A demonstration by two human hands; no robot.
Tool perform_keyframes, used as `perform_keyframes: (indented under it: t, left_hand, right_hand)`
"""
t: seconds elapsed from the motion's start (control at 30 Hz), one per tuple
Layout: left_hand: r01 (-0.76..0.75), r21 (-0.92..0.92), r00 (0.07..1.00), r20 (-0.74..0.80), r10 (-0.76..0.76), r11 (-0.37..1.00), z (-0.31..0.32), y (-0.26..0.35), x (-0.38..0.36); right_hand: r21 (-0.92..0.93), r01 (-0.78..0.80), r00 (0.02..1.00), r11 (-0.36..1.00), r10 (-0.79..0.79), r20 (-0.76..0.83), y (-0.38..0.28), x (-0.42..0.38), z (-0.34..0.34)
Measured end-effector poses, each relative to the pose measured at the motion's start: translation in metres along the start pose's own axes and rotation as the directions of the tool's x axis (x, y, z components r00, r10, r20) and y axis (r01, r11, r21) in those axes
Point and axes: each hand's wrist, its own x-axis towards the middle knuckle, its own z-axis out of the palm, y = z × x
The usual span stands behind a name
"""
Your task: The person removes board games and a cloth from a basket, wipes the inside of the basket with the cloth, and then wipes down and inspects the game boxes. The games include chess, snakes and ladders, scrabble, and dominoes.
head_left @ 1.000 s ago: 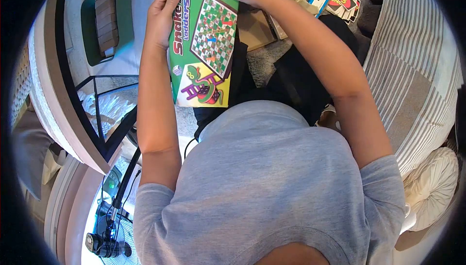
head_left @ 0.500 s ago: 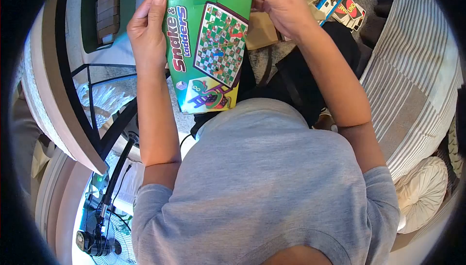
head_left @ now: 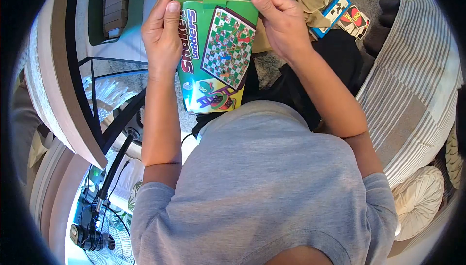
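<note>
Between my two hands is a green and yellow Snake & Ladders game box point(head_left: 194, 83), its printed front facing up toward me. My left hand point(head_left: 162, 36) grips the box's upper left edge, thumb on the front and fingers along the side. At the upper right corner, my right hand point(head_left: 284, 19) holds it with the thumb near the top edge; some of its fingers are hidden behind the box. The top flap looks closed, with a small white tab area at its middle.
UNO cards point(head_left: 357, 20) lie on the carpet at upper right, beside a blue and white box point(head_left: 332, 15) and a beige cloth bag point(head_left: 313, 5). A striped cushion point(head_left: 412, 70) is at right. A standing fan point(head_left: 109, 240) is at lower left, near a black-framed table point(head_left: 116, 73).
The box has shifted slightly right in view along with both hands. Its top edge, which showed a pale gap at the right, now looks pressed flat.
</note>
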Motion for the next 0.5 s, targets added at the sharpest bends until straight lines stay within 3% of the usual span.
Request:
perform_keyframes:
  t: [0.07, 0.17, 0.3, 0.37, 0.4, 0.47, 0.5]
  left_hand:
    - [0.024, -0.025, 1.000, -0.013, -0.024, 0.999, -0.005, -0.002, -0.003]
    - [-0.009, 0.009, 1.000, 0.022, 0.009, 1.000, -0.012, 0.001, -0.008]
    - [-0.015, 0.051, 0.998, 0.067, 0.012, 0.999, -0.014, 0.015, -0.010]
    - [-0.012, 0.046, 0.997, 0.078, 0.008, 0.999, -0.014, 0.021, -0.008]
    - [-0.005, 0.069, 0.995, 0.104, -0.003, 0.998, -0.015, 0.023, -0.009]
    - [0.010, 0.093, 0.991, 0.129, -0.022, 0.996, -0.015, 0.023, -0.011]
    - [0.006, 0.087, 0.992, 0.127, -0.017, 0.996, -0.014, 0.023, -0.013]
  right_hand:
    - [0.044, 0.007, 1.000, 0.999, -0.005, -0.031, 0.006, -0.004, 0.005]
    - [-0.135, 0.193, 0.981, 0.972, -0.189, 0.042, 0.009, -0.008, 0.006]
    - [-0.196, 0.208, 0.975, 0.958, -0.187, 0.119, -0.006, -0.009, 0.001]
    - [-0.504, 0.410, 0.911, 0.760, -0.360, 0.200, -0.014, -0.008, 0.000]
    - [-0.506, 0.405, 0.914, 0.761, -0.356, 0.196, -0.018, -0.009, 0.003]
    - [-0.613, 0.652, 0.721, 0.446, -0.615, 0.319, -0.025, -0.006, 0.011]
    - [-0.621, 0.719, 0.633, 0.312, -0.663, 0.399, -0.028, -0.003, 0.012]
